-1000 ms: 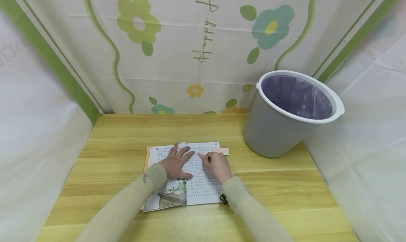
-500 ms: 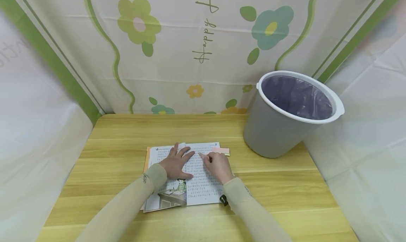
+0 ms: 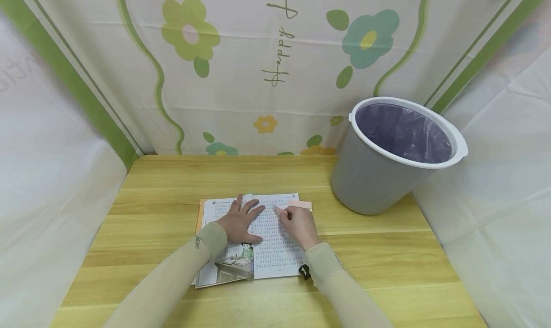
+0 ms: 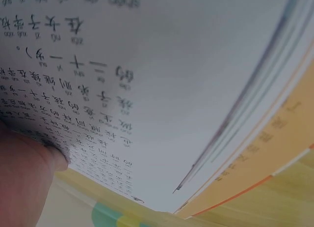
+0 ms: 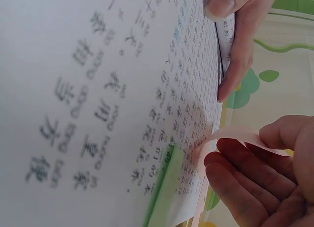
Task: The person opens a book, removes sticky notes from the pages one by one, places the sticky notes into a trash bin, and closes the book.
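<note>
An open printed book (image 3: 275, 261) lies on the wooden table, its right page covered in rows of characters. My left hand (image 3: 238, 223) rests across the left page with fingers spread, its thumb near the centre fold. Over the upper right page, my right hand (image 3: 300, 227) pinches a thin pink paper strip (image 5: 240, 134) between thumb and fingers. The strip bends in a curve, and its far end meets the page. A pink tab (image 3: 303, 204) juts past the page's right edge. Beside the pink strip, the right wrist view has a translucent green strip (image 5: 167, 187) on the page.
A grey bin (image 3: 370, 184) with a white rim and a dark liner stands at the table's back right. Behind the wooden table (image 3: 172, 175) hangs a flowered curtain (image 3: 241, 93). Orange-edged pages (image 4: 265, 158) stick out under the book's left side.
My right hand has shifted slightly to the right with the pink strip's tip over the page. The left hand and the book have stayed in place.
</note>
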The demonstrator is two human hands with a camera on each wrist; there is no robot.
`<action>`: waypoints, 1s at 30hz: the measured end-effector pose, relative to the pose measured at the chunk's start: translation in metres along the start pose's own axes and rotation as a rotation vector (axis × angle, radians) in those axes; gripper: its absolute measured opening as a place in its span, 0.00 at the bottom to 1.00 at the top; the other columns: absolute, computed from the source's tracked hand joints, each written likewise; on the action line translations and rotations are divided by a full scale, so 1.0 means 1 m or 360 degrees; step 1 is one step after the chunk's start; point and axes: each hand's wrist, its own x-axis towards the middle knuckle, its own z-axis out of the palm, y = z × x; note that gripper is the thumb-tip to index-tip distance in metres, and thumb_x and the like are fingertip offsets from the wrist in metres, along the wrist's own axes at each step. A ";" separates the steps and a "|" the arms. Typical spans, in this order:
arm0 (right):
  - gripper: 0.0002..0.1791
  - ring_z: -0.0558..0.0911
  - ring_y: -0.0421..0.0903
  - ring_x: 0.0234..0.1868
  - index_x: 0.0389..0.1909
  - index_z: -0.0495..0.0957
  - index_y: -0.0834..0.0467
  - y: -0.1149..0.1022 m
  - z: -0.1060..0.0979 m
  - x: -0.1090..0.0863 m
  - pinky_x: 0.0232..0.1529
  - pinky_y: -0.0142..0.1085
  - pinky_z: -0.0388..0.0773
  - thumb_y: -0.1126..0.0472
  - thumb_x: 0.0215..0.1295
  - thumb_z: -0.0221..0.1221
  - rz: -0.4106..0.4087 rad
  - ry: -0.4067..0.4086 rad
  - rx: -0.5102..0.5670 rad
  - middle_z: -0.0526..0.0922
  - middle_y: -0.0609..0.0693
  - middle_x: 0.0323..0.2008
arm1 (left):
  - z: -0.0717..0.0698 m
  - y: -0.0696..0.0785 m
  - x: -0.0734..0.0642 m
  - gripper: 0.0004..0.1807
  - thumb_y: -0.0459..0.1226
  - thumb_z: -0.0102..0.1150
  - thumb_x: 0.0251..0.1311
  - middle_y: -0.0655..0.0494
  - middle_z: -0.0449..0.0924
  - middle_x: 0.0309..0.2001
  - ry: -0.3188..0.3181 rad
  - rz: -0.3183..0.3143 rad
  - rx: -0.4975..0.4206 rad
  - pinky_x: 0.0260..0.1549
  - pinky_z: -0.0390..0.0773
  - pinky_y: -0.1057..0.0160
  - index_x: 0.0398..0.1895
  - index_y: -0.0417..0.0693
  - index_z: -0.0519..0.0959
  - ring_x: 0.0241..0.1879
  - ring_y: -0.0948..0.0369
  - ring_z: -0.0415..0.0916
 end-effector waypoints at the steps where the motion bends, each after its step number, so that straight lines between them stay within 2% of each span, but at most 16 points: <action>1: 0.16 0.72 0.40 0.18 0.21 0.80 0.50 0.000 0.000 0.000 0.20 0.33 0.68 0.54 0.71 0.58 0.0000 0.0002 -0.0005 0.74 0.42 0.15 | 0.000 0.000 0.000 0.57 0.75 0.49 0.52 0.53 0.42 0.79 0.0001 -0.0001 0.0000 0.70 0.38 0.38 0.80 0.60 0.48 0.74 0.32 0.29; 9: 0.15 0.72 0.40 0.18 0.22 0.80 0.51 0.002 -0.005 0.000 0.20 0.33 0.69 0.56 0.70 0.59 -0.0005 0.0017 0.0027 0.75 0.43 0.16 | -0.005 0.003 -0.002 0.57 0.76 0.49 0.52 0.53 0.42 0.79 -0.0023 -0.0017 0.0002 0.71 0.39 0.38 0.80 0.60 0.48 0.74 0.32 0.30; 20: 0.15 0.71 0.40 0.17 0.21 0.79 0.53 0.006 -0.011 0.002 0.19 0.33 0.67 0.56 0.69 0.59 -0.0012 0.0066 0.0062 0.74 0.43 0.15 | -0.011 0.007 -0.006 0.56 0.74 0.52 0.53 0.52 0.44 0.79 -0.0003 0.0000 0.0001 0.70 0.40 0.38 0.80 0.59 0.50 0.74 0.31 0.32; 26: 0.11 0.70 0.40 0.16 0.25 0.84 0.54 0.009 -0.014 0.004 0.19 0.32 0.66 0.57 0.67 0.60 -0.0005 0.0154 0.0073 0.75 0.43 0.16 | -0.012 0.008 -0.007 0.56 0.73 0.53 0.52 0.50 0.45 0.78 0.0013 0.0007 -0.0025 0.70 0.41 0.37 0.80 0.57 0.51 0.73 0.31 0.33; 30: 0.11 0.70 0.40 0.16 0.27 0.85 0.55 0.011 -0.017 0.003 0.17 0.32 0.64 0.57 0.67 0.60 0.0028 0.0160 0.0092 0.75 0.44 0.15 | -0.012 0.007 -0.006 0.56 0.73 0.53 0.52 0.51 0.45 0.78 0.0001 0.0000 -0.0023 0.70 0.40 0.38 0.80 0.58 0.50 0.73 0.31 0.33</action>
